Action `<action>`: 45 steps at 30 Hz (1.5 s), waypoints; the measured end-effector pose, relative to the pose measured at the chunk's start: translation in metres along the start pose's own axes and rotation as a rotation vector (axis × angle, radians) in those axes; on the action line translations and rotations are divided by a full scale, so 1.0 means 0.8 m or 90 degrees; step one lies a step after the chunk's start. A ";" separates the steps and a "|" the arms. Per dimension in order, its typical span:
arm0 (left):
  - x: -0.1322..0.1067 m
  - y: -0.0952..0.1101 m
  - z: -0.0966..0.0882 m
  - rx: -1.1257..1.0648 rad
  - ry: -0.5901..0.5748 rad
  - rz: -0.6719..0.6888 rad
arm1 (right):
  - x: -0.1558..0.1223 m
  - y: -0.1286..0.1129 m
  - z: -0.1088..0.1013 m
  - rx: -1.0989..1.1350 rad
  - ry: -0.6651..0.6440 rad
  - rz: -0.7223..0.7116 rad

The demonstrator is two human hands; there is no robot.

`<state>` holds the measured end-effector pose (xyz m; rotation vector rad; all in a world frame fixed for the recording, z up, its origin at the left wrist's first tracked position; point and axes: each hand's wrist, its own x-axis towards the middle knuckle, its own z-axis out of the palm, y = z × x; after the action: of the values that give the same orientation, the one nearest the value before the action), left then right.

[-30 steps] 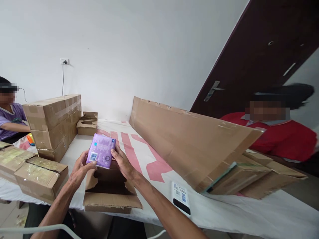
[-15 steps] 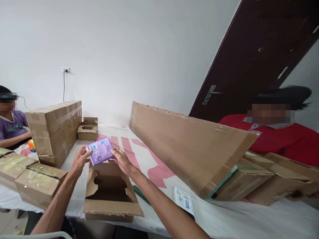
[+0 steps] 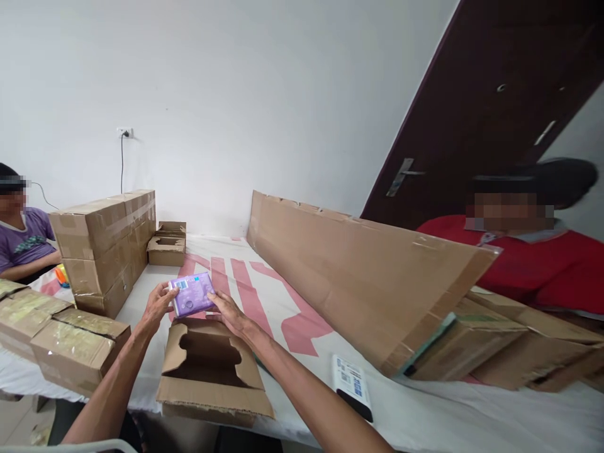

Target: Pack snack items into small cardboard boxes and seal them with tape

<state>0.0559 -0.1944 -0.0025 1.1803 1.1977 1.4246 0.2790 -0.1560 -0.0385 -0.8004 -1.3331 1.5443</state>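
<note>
A purple plastic-wrapped pack [image 3: 193, 294] with a white barcode label is held between both hands, just above the far edge of an open cardboard box [image 3: 212, 393]. My left hand [image 3: 158, 305] grips its left end, thumb on the upper face. On the right end, my right hand [image 3: 227, 308] has its thumb on top and its fingers below. The box has a ragged cut-out in its top, and its inside looks dark. What the pack contains is hidden by the wrap.
Stacked cardboard boxes [image 3: 104, 251] stand at the left, with more boxes [image 3: 80, 346] nearer. A long cardboard panel [image 3: 368, 277] slants across the right. A white-and-black packet [image 3: 352, 385] lies on the cloth. One person [image 3: 28, 242] sits left, another in red [image 3: 514, 251] right.
Both hands have lowered the purple pack slightly, and it lies more level. The person in red has shifted, and the view has moved a little.
</note>
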 end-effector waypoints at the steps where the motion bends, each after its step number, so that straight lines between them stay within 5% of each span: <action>1: 0.001 -0.001 -0.001 0.008 0.001 0.000 | 0.000 0.001 0.000 -0.004 0.002 0.000; 6: 0.003 0.020 -0.007 0.080 -0.042 0.029 | -0.006 -0.008 0.006 -0.045 0.038 -0.092; 12: 0.021 0.090 -0.014 0.266 -0.187 0.130 | -0.037 -0.040 0.005 -0.172 0.088 -0.255; 16: 0.059 0.109 -0.030 0.476 -0.155 0.193 | -0.077 -0.048 -0.023 -0.387 0.039 -0.210; 22: 0.137 0.066 -0.060 0.696 -0.111 0.145 | -0.121 -0.037 -0.060 -0.512 0.051 -0.108; 34: 0.266 -0.034 -0.065 0.836 0.014 0.094 | -0.134 -0.030 -0.067 -0.550 0.190 -0.238; 40: 0.313 -0.068 -0.057 0.870 0.063 0.057 | -0.153 -0.021 -0.112 -0.602 0.308 -0.269; 45: 0.342 -0.074 -0.042 0.893 0.101 0.015 | -0.150 -0.018 -0.139 -0.594 0.329 -0.327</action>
<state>-0.0106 0.0775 -0.0326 1.9493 2.4226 0.5242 0.4267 -0.2248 -0.0579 -1.1793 -1.6587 0.2216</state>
